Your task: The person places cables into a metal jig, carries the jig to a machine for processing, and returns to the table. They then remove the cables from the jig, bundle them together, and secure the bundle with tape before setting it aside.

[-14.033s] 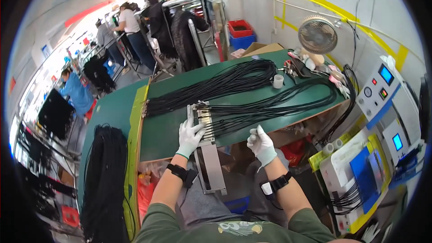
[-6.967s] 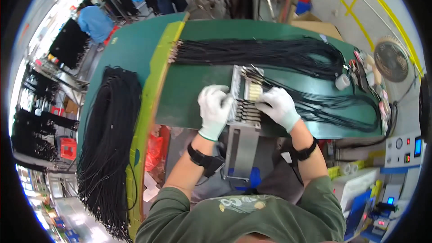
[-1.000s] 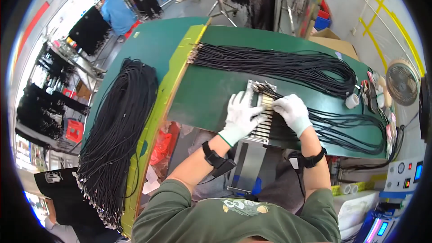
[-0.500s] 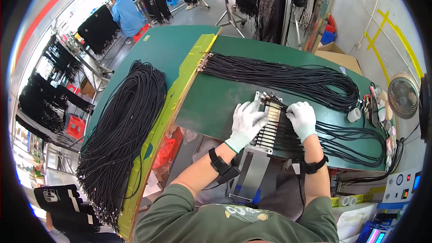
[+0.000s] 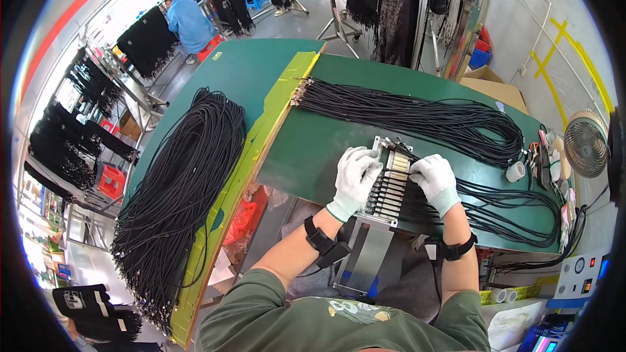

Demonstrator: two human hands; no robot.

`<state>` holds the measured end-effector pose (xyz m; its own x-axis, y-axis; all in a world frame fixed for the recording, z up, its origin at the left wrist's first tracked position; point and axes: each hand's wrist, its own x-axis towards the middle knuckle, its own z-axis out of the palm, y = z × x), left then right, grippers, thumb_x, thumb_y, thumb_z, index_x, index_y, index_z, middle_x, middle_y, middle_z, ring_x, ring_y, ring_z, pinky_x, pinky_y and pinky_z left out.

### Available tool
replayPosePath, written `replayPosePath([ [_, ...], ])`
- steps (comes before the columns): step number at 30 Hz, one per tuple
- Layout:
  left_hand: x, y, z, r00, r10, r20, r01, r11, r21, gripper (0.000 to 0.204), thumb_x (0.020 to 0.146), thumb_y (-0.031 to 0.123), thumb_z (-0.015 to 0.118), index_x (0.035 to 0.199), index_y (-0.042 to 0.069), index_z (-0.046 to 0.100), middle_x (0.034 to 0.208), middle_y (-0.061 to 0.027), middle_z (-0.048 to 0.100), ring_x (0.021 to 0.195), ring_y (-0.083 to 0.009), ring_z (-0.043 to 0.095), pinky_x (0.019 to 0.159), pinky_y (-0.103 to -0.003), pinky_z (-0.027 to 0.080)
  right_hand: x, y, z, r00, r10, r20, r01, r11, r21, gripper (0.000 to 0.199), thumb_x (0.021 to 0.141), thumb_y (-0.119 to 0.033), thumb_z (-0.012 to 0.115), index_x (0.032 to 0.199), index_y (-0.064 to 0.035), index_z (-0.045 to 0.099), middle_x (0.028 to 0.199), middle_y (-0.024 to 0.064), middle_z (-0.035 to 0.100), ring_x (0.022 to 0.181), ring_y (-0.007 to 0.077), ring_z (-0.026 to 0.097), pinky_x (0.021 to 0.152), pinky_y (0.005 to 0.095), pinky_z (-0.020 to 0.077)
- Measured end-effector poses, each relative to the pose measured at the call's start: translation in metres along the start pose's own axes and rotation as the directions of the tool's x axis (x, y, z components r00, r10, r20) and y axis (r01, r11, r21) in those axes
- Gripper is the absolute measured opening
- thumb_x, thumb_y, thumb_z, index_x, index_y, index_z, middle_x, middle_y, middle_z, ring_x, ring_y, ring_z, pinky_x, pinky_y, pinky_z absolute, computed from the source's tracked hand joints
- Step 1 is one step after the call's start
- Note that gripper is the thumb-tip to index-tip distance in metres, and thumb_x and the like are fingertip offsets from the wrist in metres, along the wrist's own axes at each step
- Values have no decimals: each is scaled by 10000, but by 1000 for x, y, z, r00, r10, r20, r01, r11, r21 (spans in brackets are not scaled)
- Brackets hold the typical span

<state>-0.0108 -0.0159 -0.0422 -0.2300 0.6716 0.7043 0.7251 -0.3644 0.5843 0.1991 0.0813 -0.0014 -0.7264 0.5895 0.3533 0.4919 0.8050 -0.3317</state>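
A metal fixture point(image 5: 395, 163) with a row of slots stands at the table's near edge, with several black cables lying across it side by side. One black cable point(image 5: 395, 171) is stretched over the fixture between my hands. My left hand point(image 5: 357, 182), in a white glove, pinches its end at the fixture's left side. On the right side my right hand point(image 5: 435, 181), also gloved, pinches the same cable, fingers closed. The cable end is hidden by the left fingers. From the fixture, loose cables point(image 5: 505, 205) loop off to the right.
A long bundle of black cables point(image 5: 404, 111) lies beyond the fixture on the green table point(image 5: 306, 150). Another large bundle point(image 5: 189, 176) rests left of the yellow-taped board edge point(image 5: 267, 124). At the right are a white roll point(image 5: 515, 171), hand tools and a fan point(image 5: 585, 145).
My left hand has drawn its fingers together at the fixture's left side. My right hand has moved slightly left and down, and the cable now runs taut between them.
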Motion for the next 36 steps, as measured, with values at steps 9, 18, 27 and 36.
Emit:
replayPosePath([
  [9,6,9,-5,979,133,153,-123,990,-73,147,820,199,733,837,71,663,1066,-107,694,1112,-363,589,993,-470,434,10,-39,9,998,-59,26,52,975,217,233,751,-261,754,920,-107,707,792,92,663,832,320,621,746,442,487],
  [18,8,2,-13,998,-57,5,57,998,4,189,800,246,746,824,69,684,1029,-93,699,1077,-358,597,981,-468,432,-1,3,-8,993,81,-91,-76,996,52,164,782,-229,728,871,-91,724,798,119,680,813,334,624,725,440,498],
  [27,7,3,-7,1000,10,1,-10,987,158,161,769,207,750,772,58,691,938,-92,708,977,-333,630,902,-460,471,-4,-9,16,999,32,23,-36,983,180,143,798,-229,707,874,-109,718,801,101,671,838,324,614,756,436,487],
  [36,3,-17,-8,984,-169,60,160,977,140,166,867,186,677,943,41,704,998,-123,711,959,-329,647,898,-455,490,4,10,22,994,-23,-107,20,999,-26,119,843,-262,668,874,-152,702,774,53,641,811,294,592,742,414,465],
])
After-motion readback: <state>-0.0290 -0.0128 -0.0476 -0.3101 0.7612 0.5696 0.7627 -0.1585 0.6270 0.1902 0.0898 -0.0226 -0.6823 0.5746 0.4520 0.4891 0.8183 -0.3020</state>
